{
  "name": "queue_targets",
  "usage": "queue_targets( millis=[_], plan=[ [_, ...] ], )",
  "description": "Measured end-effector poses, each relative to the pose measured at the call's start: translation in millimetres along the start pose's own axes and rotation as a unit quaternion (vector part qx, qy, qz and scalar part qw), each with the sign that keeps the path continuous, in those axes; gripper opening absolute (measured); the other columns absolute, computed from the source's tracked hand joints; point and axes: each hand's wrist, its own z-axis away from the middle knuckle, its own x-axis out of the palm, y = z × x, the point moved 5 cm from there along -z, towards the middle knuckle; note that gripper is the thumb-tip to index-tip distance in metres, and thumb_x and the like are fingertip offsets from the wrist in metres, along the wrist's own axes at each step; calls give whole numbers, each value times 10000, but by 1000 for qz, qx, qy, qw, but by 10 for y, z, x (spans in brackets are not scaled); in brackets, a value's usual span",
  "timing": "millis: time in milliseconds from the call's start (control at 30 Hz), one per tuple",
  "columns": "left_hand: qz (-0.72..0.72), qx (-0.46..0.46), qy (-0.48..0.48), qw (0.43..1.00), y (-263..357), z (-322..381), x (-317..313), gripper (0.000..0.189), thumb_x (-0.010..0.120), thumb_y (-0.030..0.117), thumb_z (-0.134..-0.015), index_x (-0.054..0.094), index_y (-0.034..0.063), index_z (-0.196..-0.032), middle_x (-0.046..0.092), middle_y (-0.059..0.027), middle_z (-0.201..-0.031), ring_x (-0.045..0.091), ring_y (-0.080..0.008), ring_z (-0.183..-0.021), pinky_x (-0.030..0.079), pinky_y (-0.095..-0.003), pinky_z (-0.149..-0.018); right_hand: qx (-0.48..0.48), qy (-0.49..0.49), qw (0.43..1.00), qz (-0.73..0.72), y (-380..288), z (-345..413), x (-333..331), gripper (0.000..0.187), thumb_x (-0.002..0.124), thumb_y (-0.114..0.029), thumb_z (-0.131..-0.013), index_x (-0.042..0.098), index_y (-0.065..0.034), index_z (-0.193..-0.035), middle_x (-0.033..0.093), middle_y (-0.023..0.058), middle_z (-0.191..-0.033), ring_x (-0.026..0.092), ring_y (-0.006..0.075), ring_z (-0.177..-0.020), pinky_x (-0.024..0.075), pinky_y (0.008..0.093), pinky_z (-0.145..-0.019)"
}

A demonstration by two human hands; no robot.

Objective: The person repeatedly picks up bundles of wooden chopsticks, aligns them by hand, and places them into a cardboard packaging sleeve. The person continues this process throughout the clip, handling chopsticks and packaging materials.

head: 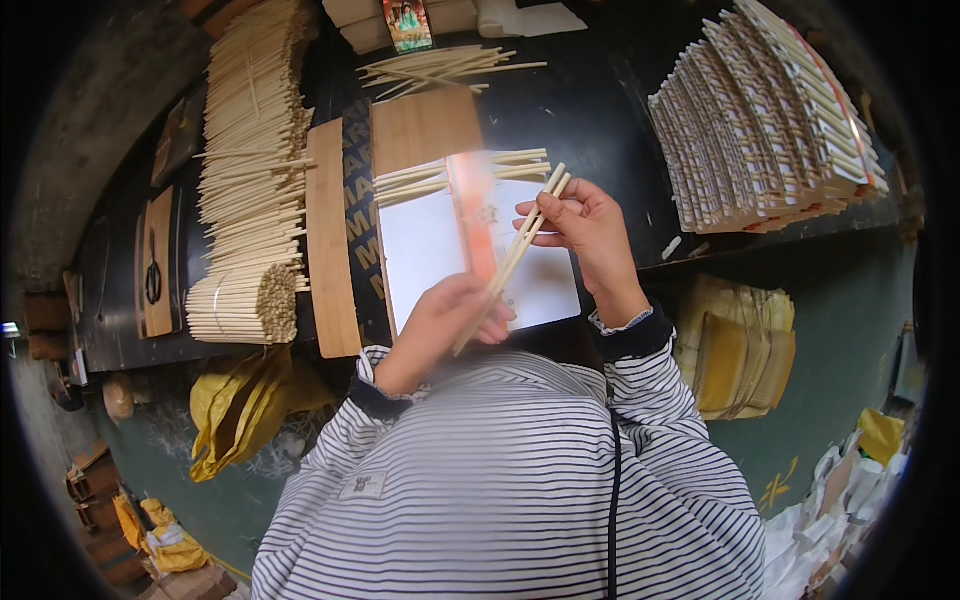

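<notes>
My right hand (589, 229) pinches a pair of pale wooden chopsticks (521, 240) near their upper ends, between thumb and fingers. The pair slants down to the left across my left hand (457, 311). That hand is blurred, so whether its fingers grip the lower ends cannot be told. Beneath both hands lies a white sheet (420, 247) with a printed orange band (469, 202) down its middle. Several more chopsticks (412, 182) lie crosswise near its far edge, some passing under the band.
A tall heap of loose chopsticks (251, 150) and a tied bundle (240, 307) stand left, beside a wooden board (330, 240). Scissors (153, 270) lie farther left. Stacked packs of chopsticks (765, 120) fill the right. Loose sticks (450, 67) and a lit phone (407, 25) are at the back.
</notes>
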Motion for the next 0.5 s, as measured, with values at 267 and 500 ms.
queue_targets(
  millis=[267, 500],
  plan=[
    [-4, -47, 8, 999, 0, 29, -35, 187, 517, 164, -1025, 570, -7, -1081, 687, -122, -890, 681, -153, -681, 572, -247, -642, -9, 25, 999, 17, 0, -22, -54, 235, 674, -147, -939, 574, 8, -1085, 730, 155, -975, 735, 225, -863, 598, 268, -663],
    [-31, -47, 8, 998, -57, -37, -77, 178, 529, 169, -1020, 595, 7, -1054, 658, -63, -815, 630, -95, -608, 516, -197, -542, -43, 64, 997, 27, -47, 24, -71, 479, 656, -95, -937, 472, 21, -1364, 732, 146, -1000, 736, 225, -871, 592, 256, -646]
  ],
)
